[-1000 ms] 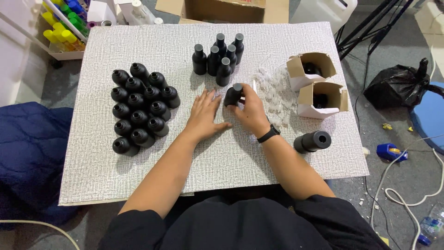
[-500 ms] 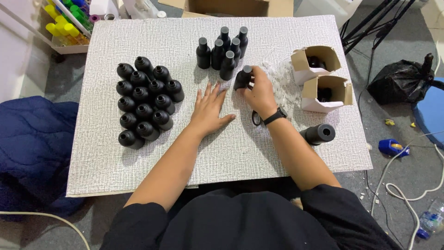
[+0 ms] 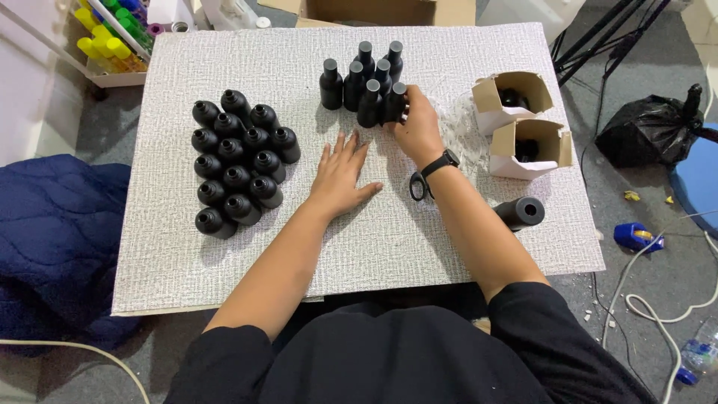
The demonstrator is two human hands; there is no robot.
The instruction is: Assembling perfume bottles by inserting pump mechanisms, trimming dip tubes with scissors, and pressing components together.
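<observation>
My right hand (image 3: 417,129) grips a capped black bottle (image 3: 396,101) and holds it upright against a cluster of several capped black bottles (image 3: 359,82) at the table's far middle. My left hand (image 3: 340,173) lies flat on the white textured table (image 3: 224,254), fingers spread, holding nothing. To its left lies a larger group of several uncapped black bottles (image 3: 238,161). A black watch is on my right wrist.
Two open small cardboard boxes (image 3: 523,112) with dark items inside stand at the right, clear plastic wrap (image 3: 467,123) beside them. A black tube (image 3: 520,212) lies near the right edge. A black bag (image 3: 651,135), cables and a blue cushion (image 3: 45,239) are on the floor.
My right hand carried the black bottle away from the table's middle to the capped cluster at the back. My left hand stayed flat on the table.
</observation>
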